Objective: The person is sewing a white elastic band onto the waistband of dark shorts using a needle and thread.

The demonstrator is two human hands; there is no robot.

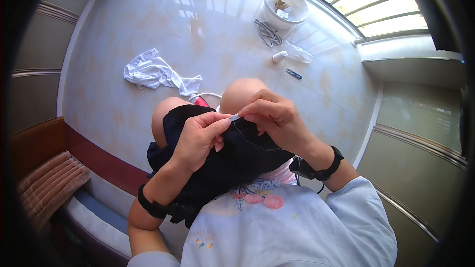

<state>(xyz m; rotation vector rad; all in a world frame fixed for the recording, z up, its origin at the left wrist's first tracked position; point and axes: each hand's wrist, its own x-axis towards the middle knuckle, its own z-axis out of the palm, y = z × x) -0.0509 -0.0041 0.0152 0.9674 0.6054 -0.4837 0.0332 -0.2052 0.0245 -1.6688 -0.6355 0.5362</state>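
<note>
My left hand point(200, 136) and my right hand point(272, 118) meet over my lap, pinching a small, pale, narrow item point(234, 117) between thumbs and fingers, the left at its left end, the right at its right end. I cannot make out exactly what it is. A thin thread point(240, 133) trails down from it over black cloth point(185, 168), which lies across my thighs beneath both hands.
On the tiled floor are white cloth point(153, 69), a basin point(272, 7) with items inside, a coiled cord point(267, 34), a thread spool point(279, 57), a plastic bag point(299, 52) and blue snips point(294, 74). A padded seat point(52, 183) is at left, cabinets point(415, 168) at right.
</note>
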